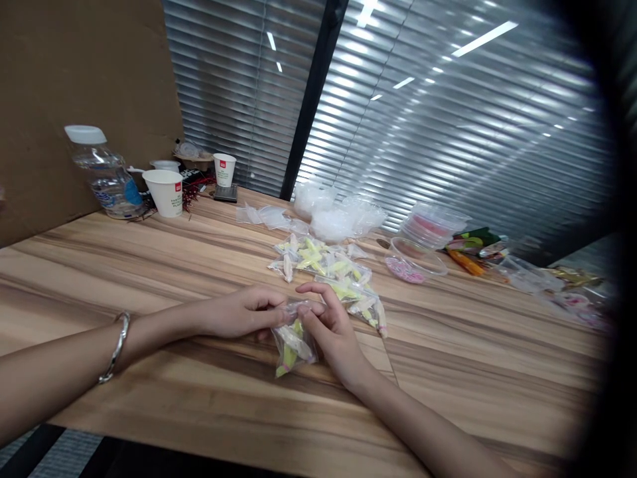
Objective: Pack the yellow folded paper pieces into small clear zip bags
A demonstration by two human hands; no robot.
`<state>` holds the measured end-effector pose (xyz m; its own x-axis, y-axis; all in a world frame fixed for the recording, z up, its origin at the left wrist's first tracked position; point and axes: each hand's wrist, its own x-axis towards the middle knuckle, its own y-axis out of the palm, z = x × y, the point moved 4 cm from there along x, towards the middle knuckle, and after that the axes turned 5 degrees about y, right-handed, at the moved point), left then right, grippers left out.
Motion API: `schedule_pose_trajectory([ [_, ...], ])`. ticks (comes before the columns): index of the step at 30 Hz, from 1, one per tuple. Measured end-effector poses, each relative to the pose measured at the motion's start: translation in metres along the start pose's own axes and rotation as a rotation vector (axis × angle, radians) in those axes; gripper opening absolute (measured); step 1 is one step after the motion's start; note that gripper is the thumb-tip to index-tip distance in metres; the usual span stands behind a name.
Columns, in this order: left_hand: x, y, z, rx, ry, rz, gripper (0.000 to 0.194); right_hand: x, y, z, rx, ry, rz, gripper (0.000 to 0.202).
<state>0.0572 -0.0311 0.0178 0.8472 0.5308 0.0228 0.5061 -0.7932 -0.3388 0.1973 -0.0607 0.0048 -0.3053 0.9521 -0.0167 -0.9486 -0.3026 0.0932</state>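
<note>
Between my two hands is a small clear plastic bag (294,345) with yellow and whitish pieces inside, its top edge uppermost. My left hand (249,311), below a silver bracelet on the wrist, pinches the left side of the bag's top between thumb and fingers. On the other side my right hand (334,326) grips the same top edge with thumb and forefinger, one finger raised. What the pieces in the bag are I cannot make out. Just beyond my hands lies a pile of similar filled bags (343,269).
Behind the pile sit crumpled clear plastic bags (331,216). To the right are a round tub with pink bits (408,269), stacked clear containers (432,226) and an orange item (466,262). A water bottle (112,182) and paper cups (166,194) stand at the left by a cardboard panel (79,73).
</note>
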Motion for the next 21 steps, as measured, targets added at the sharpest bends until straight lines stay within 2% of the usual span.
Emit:
schedule_pose_trajectory([
  [4, 0.0, 0.0, 0.001, -0.001, -0.018, -0.006, 0.039, 0.0, 0.0, -0.001, 0.009, 0.005, 0.004, 0.027],
  [13, 0.003, -0.009, 0.005, 0.055, 0.029, -0.154, 0.039, 0.004, -0.002, -0.006, 0.055, -0.021, 0.007, 0.029],
  [17, 0.003, -0.008, 0.005, -0.016, 0.038, -0.172, 0.035, 0.004, -0.002, -0.005, 0.028, -0.03, -0.013, 0.026],
  [21, 0.005, -0.01, 0.009, -0.14, 0.039, -0.244, 0.032, 0.006, -0.007, -0.004, 0.021, -0.048, -0.074, 0.026],
])
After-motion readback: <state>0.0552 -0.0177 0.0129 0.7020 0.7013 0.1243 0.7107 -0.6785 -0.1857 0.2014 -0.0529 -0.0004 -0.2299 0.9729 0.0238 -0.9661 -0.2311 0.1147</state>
